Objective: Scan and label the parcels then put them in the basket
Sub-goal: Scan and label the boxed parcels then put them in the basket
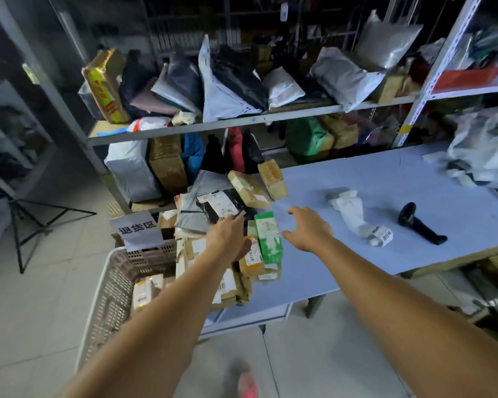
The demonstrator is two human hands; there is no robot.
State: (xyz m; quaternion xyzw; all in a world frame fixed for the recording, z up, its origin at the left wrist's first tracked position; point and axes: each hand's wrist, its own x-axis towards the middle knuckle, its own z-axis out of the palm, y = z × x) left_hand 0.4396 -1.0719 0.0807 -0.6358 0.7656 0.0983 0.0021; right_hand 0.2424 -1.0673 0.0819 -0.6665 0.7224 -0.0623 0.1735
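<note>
A heap of parcels lies on the left end of the blue table (pixel 385 191): a green box (pixel 268 237), a black bag with a white label (pixel 219 205), brown cardboard boxes (pixel 249 188). My left hand (pixel 227 237) reaches over the heap, its fingers near the black bag; whether it grips anything is hidden. My right hand (pixel 308 228) hovers open just right of the green box, holding nothing. The black scanner (pixel 417 224) and a strip of white labels (pixel 357 216) lie on the table to the right. The grey basket (pixel 110 297) stands at the table's left end, with a parcel (pixel 145 291) inside.
Metal shelves (pixel 242 122) packed with bags and boxes stand behind the table. A paper sign (pixel 137 229) hangs on a crate beside the basket. A black tripod (pixel 20 222) stands on the tiled floor at left. More white bags (pixel 483 150) pile up at the table's far right.
</note>
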